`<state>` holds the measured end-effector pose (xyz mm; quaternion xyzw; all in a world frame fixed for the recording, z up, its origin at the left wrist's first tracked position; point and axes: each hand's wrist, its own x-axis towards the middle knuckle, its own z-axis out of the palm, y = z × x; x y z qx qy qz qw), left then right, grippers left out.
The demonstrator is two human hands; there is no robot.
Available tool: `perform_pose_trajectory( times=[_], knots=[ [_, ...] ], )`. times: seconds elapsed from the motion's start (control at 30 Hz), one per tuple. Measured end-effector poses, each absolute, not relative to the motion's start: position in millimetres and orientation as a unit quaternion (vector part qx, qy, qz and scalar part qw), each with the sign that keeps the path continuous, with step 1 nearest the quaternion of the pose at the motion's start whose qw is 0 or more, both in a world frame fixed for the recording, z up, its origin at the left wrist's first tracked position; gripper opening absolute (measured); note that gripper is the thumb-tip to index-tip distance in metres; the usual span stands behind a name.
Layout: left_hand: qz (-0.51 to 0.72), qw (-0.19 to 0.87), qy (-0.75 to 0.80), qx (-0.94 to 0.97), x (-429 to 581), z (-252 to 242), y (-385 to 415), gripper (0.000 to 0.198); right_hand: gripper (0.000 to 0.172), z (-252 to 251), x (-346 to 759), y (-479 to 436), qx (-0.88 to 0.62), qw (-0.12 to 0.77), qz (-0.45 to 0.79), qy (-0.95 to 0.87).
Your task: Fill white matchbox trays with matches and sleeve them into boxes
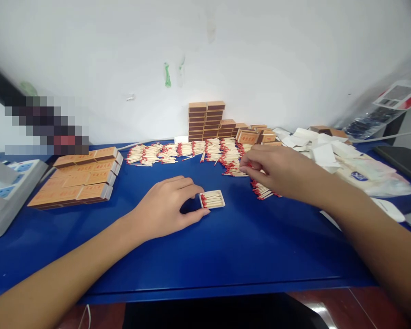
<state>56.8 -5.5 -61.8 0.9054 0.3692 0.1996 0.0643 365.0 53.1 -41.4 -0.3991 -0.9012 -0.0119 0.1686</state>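
Note:
My left hand [169,205] holds a small white matchbox tray [222,205] by its left end, thumb at the near corner and fingers at the far one. Several red-tipped matches [212,199] lie side by side in the tray, heads to the left. Over the right part of a long heap of loose matches [230,157], my right hand [274,167] has its thumb and fingertips drawn together at the match heads. Whether a match is between those fingers is hidden. More matches [262,191] show below this hand.
Stacked matchboxes [205,121] stand against the wall behind the heap. More closed matchboxes [78,178] are piled at the left, beside a white power strip [17,187]. White paper pieces [324,153] and a tissue pack [370,176] lie at the right on the blue table [192,260].

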Motion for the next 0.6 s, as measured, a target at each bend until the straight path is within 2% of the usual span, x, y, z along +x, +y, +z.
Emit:
perform_pose_trajectory(
  times=[0.27,0.6],
  knots=[
    [0.196,0.062,0.363,0.909,53.2,-61.5,-5.8,0.029,0.021,-52.2,366.6,67.6,-0.429,0.076,0.066,-0.898],
    [0.193,0.067,0.371,0.906,53.7,-61.3,-6.8,0.03,0.023,-45.4,362.0,59.5,-0.429,0.066,0.102,-0.895]
  ],
)
